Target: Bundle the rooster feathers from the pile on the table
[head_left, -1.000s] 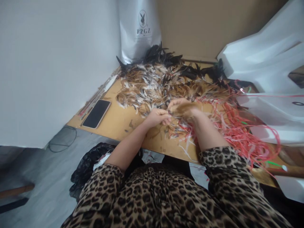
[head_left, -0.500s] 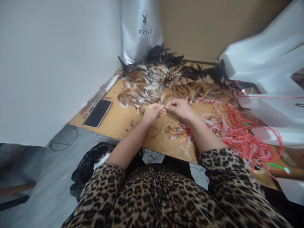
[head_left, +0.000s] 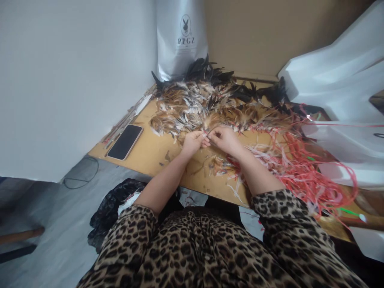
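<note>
My left hand (head_left: 193, 143) and my right hand (head_left: 225, 139) meet at the fingertips over the near edge of a feather pile. Thumb and fingers of the left are pinched at the base of some brown feathers (head_left: 212, 120), which fan out beyond the fingertips. A thin dark and reddish bit shows where the hands meet. The right hand's fingers are also closed in a pinch there; what lies between them is too small to make out. Behind spreads the pile of brown, white and black feathers (head_left: 192, 100). Loose feather scraps (head_left: 220, 166) lie below the right wrist.
A tangle of pink-red plastic strips (head_left: 303, 172) covers the table's right side. A phone (head_left: 125, 142) lies on the wooden table (head_left: 168, 150) at left. Behind stands a white printed bag (head_left: 183, 56); white plastic (head_left: 339, 84) hangs at right. A black bag (head_left: 112, 208) sits below.
My right hand has turned slightly, its thumb and fingers bending more at the meeting point. My left hand keeps its pinch. The whole view has shifted a little.
</note>
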The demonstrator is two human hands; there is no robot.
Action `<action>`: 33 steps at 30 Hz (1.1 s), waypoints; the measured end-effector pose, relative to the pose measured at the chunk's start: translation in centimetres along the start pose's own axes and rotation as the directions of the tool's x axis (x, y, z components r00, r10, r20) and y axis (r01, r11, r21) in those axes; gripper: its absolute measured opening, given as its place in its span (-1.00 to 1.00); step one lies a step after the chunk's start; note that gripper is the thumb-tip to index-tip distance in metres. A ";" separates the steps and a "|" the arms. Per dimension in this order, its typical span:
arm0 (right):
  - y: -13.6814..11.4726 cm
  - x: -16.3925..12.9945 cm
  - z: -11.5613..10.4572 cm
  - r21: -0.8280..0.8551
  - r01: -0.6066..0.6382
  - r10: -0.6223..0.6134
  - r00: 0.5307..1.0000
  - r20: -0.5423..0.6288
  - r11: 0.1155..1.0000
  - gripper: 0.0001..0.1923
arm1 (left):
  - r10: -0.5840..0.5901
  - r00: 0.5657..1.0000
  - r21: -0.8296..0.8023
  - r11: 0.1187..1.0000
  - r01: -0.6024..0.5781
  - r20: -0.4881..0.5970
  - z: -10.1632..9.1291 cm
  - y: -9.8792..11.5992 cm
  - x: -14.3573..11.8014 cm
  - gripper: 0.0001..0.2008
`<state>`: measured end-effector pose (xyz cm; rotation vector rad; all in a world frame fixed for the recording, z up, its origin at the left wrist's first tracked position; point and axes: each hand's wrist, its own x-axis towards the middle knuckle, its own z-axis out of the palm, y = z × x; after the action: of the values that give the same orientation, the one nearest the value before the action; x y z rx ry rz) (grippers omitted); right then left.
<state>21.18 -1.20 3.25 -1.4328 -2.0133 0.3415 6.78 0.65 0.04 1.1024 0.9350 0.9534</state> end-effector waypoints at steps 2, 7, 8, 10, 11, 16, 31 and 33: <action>-0.1 -0.1 0.2 -0.036 0.016 -0.016 1.000 0.000 0.999 -0.82 | 0.012 1.000 -0.006 1.000 -0.012 -0.009 -0.1 0.0 0.1 -0.80; -1.2 -0.5 0.5 -0.186 0.083 -0.077 0.996 0.039 0.979 -0.80 | 0.019 0.999 0.021 1.000 -0.019 -0.029 -0.2 -0.4 0.3 -0.83; -1.6 -0.7 0.5 -0.240 0.104 -0.094 0.994 0.054 0.965 -0.79 | 0.030 0.999 0.046 0.999 -0.028 -0.032 -0.3 -0.5 0.3 -0.84; -2.6 -0.9 0.3 -0.363 0.159 -0.135 0.987 0.090 0.918 -0.77 | 0.087 0.996 0.147 0.986 -0.082 -0.022 -0.5 -0.8 0.2 -0.86; -3.1 -0.9 0.0 -0.420 0.190 -0.158 0.981 0.109 0.887 -0.77 | 0.132 0.991 0.218 0.967 -0.128 -0.003 -0.6 -0.9 0.2 -0.86; -3.3 -0.6 -2.1 -0.463 0.293 -0.207 0.951 0.228 0.837 -0.80 | 0.253 0.936 0.474 0.811 -0.343 0.244 -0.9 -1.0 -0.8 -0.80; 1.4 -0.6 -1.7 0.294 -0.178 0.129 0.975 0.181 0.939 -0.73 | 0.040 0.989 -0.078 0.997 -0.029 0.141 0.3 -0.3 -1.0 -0.77; 1.2 -0.6 -0.9 0.320 -0.187 0.154 0.980 0.127 0.929 -0.70 | 0.004 0.997 -0.106 0.994 0.004 0.078 0.3 -0.4 -0.9 -0.81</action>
<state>22.82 -1.44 3.07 -1.3990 -1.8029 0.8025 6.86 -0.33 -0.15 1.0428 0.8115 0.9424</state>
